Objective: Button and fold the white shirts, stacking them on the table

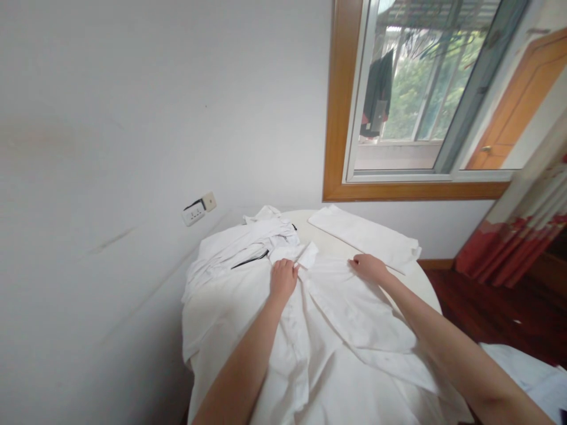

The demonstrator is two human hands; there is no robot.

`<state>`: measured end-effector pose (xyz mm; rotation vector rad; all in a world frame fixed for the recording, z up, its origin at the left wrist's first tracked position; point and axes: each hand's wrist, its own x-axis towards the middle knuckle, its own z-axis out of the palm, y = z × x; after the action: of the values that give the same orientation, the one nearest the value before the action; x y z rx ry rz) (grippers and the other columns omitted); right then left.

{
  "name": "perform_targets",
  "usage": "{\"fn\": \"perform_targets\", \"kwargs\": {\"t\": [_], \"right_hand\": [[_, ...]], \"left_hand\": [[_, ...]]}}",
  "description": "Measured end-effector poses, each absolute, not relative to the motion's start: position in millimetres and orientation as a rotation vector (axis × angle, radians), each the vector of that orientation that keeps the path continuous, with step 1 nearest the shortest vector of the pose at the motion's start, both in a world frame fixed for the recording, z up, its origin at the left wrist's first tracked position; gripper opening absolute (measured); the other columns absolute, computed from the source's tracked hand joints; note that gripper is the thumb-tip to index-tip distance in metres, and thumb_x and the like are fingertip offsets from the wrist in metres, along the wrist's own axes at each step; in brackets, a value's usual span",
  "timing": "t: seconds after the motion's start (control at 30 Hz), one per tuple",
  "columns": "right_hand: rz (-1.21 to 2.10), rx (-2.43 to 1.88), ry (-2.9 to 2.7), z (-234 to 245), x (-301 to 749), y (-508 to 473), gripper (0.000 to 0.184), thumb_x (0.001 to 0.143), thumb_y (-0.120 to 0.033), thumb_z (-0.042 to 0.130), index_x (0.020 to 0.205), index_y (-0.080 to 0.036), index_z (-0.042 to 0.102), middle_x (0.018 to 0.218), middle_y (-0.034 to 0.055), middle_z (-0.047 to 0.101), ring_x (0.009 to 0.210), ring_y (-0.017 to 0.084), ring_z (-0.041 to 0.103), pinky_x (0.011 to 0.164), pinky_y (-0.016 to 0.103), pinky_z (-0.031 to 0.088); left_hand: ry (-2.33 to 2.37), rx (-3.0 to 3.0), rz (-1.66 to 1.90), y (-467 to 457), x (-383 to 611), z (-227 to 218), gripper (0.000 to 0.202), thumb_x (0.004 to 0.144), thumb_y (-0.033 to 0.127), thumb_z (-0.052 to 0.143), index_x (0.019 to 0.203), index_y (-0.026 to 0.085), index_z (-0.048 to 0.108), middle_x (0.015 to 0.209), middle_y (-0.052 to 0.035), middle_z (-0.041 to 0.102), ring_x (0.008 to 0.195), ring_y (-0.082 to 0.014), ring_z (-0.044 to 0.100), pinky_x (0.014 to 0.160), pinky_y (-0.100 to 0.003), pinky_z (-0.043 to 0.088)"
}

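On the table (326,232), a white shirt (354,313) lies under the fingers (283,265).

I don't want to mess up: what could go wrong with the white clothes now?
The shirt is creased, so it might keep its wrinkles. The folded cloth lies by the right edge of the table, close to the right hand, so a nudge could knock it off.
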<state>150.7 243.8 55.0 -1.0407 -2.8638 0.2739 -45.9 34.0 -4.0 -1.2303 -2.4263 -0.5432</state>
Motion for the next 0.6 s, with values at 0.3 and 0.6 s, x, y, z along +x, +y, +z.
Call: {"fn": "perform_targets", "kwargs": {"t": [0.3, 0.6], "right_hand": [[0.568, -0.767, -2.804, 54.0, 116.7, 246.0, 0.046, 0.094, -0.044, 0.034, 0.094, -0.018, 0.071, 0.092, 0.0078, 0.071, 0.085, 0.018, 0.063, 0.070, 0.024, 0.041], [0.522, -0.976, -2.739, 50.3, 106.2, 256.5, 0.032, 0.085, -0.042, 0.050, 0.090, -0.018, 0.070, 0.088, 0.0059, 0.070, 0.081, 0.017, 0.061, 0.063, 0.023, 0.038]], "left_hand": [[-2.384, -1.413, -0.604, 34.6, -46.8, -6.8, 0.008, 0.084, 0.024, 0.055, 0.091, 0.020, 0.058, 0.094, -0.0057, 0.059, 0.096, -0.0215, 0.051, 0.089, -0.036, 0.038], [-2.390, -1.421, -0.711, 34.3, -46.1, -5.9, 0.005, 0.084, 0.020, 0.054, 0.081, 0.018, 0.057, 0.090, -0.0045, 0.060, 0.093, -0.0196, 0.053, 0.087, -0.036, 0.040]]}}
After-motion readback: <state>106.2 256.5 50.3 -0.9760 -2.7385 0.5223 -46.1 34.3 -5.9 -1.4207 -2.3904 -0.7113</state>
